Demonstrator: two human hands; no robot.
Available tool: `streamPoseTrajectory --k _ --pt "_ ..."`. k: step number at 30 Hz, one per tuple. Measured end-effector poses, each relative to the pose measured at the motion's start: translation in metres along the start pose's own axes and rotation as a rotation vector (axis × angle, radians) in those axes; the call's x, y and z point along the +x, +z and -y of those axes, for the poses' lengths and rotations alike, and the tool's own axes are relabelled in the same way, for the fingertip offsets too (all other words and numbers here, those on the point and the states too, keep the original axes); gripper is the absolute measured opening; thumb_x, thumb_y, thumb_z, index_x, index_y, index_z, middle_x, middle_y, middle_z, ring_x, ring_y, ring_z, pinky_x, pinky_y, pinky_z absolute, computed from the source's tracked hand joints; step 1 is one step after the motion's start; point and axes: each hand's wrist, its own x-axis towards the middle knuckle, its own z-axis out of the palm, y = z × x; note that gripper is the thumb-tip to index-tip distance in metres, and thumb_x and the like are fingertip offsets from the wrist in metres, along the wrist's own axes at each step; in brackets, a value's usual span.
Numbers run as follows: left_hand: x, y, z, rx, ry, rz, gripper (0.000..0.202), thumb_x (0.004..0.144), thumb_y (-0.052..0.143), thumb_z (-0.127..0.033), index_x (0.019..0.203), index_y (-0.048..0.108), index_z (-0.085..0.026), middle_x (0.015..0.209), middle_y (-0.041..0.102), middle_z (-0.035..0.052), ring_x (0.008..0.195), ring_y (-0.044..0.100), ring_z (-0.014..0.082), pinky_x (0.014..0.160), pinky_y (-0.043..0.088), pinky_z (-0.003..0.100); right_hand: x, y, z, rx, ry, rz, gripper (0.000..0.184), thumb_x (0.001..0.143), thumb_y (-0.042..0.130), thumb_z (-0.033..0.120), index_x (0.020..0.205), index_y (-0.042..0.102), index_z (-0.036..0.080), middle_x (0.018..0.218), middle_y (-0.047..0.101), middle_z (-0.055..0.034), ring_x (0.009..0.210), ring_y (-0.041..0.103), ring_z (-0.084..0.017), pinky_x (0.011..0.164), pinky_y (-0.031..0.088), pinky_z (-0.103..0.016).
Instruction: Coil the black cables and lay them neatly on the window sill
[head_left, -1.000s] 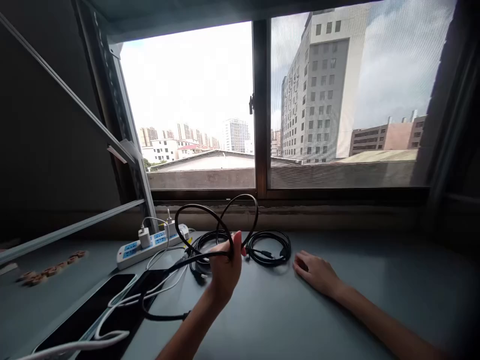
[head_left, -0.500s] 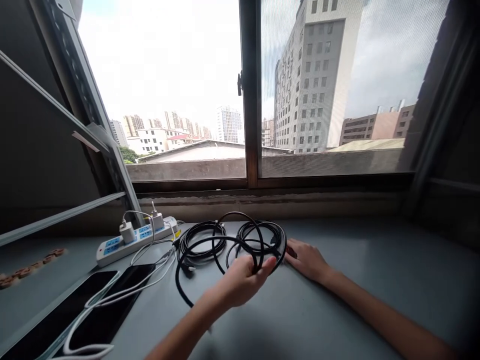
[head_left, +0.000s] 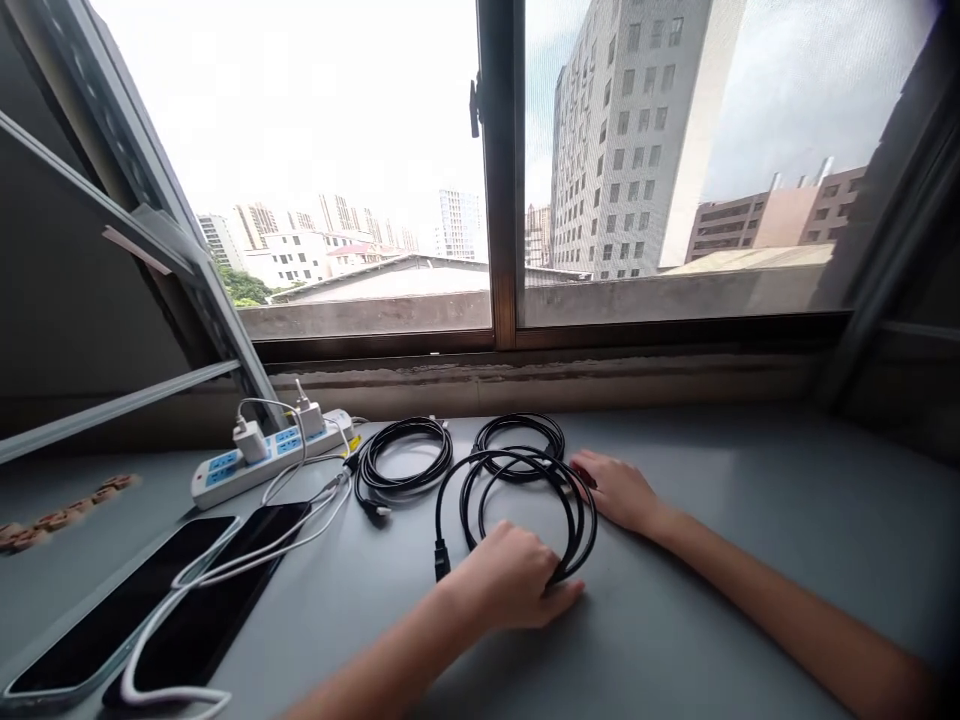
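My left hand [head_left: 517, 575] is closed on the near side of a coiled black cable [head_left: 584, 540], low over the grey table. One black plug [head_left: 441, 560] of this cable hangs beside my wrist. Two more coiled black cables lie behind: a left coil [head_left: 405, 487] and a right coil [head_left: 556, 432], which the held loops partly overlap. My right hand [head_left: 619, 495] rests on the table beside the right coil, fingers loosely curled and thumb apart. A dark gap shows between thumb and fingers, with nothing plainly held there. The held cable's other end is hidden.
At the left, a white power strip [head_left: 274, 456] carries two white chargers, with white cables [head_left: 262, 565] running over two dark phones [head_left: 127, 600]. Small brown pieces [head_left: 67, 515] lie farther left. A metal shelf frame [head_left: 172, 240] and the window ledge [head_left: 637, 385] bound the table.
My left hand has turned palm down and moved slightly right and lower, bringing the cable loops together, nearer the table. My right hand stays by the right coil. The view has tilted down slightly.
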Motion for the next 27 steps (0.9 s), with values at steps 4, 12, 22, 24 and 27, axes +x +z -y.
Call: streamPoseTrajectory --k 4,12,22,24,27 --pt "-0.0005 -0.0012 -0.0002 0.02 0.007 0.015 0.044 0.085 0.039 -0.043 0.066 0.067 -0.014 0.058 0.065 0.0083 0.057 0.062 0.0227 0.05 0.036 0.03 -0.0005 -0.0009 -0.0006 -0.011 0.008 0.004 0.019 0.089 0.048 0.03 0.074 0.048 0.019 0.074 0.052 0.0015 0.064 0.048 -0.014 0.051 0.023 -0.024" --pt "-0.0006 0.0002 -0.0003 0.01 0.015 0.006 0.041 0.084 0.041 -0.041 0.066 0.067 -0.015 0.056 0.063 0.0075 0.055 0.061 0.0205 0.051 0.038 0.029 -0.0012 -0.0015 0.0008 -0.06 0.015 0.035 0.016 0.09 0.046 0.03 0.078 0.049 0.02 0.08 0.054 0.0006 0.07 0.05 -0.015 0.051 0.025 -0.024" --pt "-0.0012 0.0016 -0.0012 0.024 0.031 0.001 0.04 0.084 0.042 -0.041 0.065 0.066 -0.016 0.055 0.063 0.0057 0.053 0.062 0.0218 0.046 0.03 0.031 -0.0015 0.0047 -0.0011 -0.062 0.0 0.017 0.016 0.091 0.044 0.03 0.079 0.047 0.021 0.079 0.054 0.0012 0.071 0.051 -0.016 0.052 0.026 -0.025" --pt "-0.0012 0.0025 -0.0011 0.024 0.033 0.002 0.04 0.083 0.042 -0.042 0.065 0.066 -0.016 0.056 0.064 0.0055 0.053 0.062 0.0217 0.045 0.03 0.031 -0.0017 0.0054 -0.0014 -0.059 -0.005 0.019 0.015 0.091 0.044 0.03 0.079 0.048 0.021 0.08 0.054 0.0011 0.072 0.052 -0.017 0.053 0.026 -0.025" --pt "-0.0011 0.0036 -0.0007 0.034 0.038 0.005 0.04 0.083 0.041 -0.042 0.066 0.066 -0.016 0.058 0.065 0.0054 0.054 0.062 0.0216 0.045 0.03 0.032 -0.0017 0.0053 -0.0009 -0.065 -0.002 0.02 0.015 0.092 0.043 0.03 0.081 0.049 0.021 0.082 0.055 0.0004 0.074 0.053 -0.017 0.053 0.027 -0.025"
